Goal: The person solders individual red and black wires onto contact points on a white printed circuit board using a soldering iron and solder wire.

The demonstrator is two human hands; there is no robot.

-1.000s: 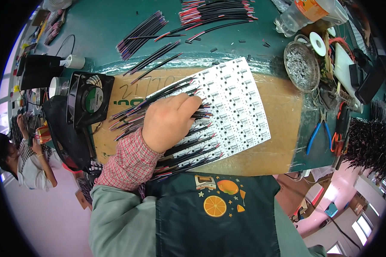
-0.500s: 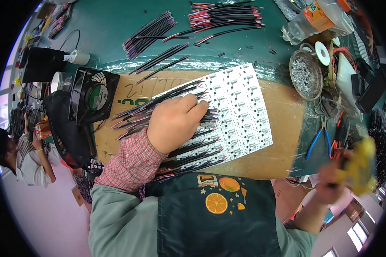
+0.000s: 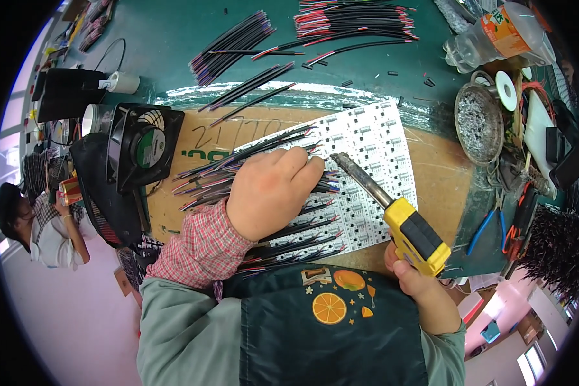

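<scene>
A white circuit board panel (image 3: 373, 186) with rows of small black parts lies tilted on the cardboard. Black sheathed wires (image 3: 270, 143) with coloured ends lie across its left side in several rows. My left hand (image 3: 270, 190) rests closed over the middle wires, its thumb and forefinger pinched at their right ends; the fingertips are partly hidden. My right hand (image 3: 408, 276) grips a yellow and black soldering gun (image 3: 418, 235) from below. Its dark tip points up and left over the panel, just right of my left fingers. Whether the tip touches the panel, I cannot tell.
Black wire bundles (image 3: 231, 48) and red-ended wires (image 3: 354, 26) lie at the back. A black fan (image 3: 145, 145) stands left. To the right are a metal dish (image 3: 476, 122) of grey scraps, blue-handled pliers (image 3: 486, 225) and a plastic bottle (image 3: 502, 38).
My right hand has swung in from the far right with the soldering gun, bringing its tip over the panel. My left hand stays on the wires. The whole view has shifted slightly.
</scene>
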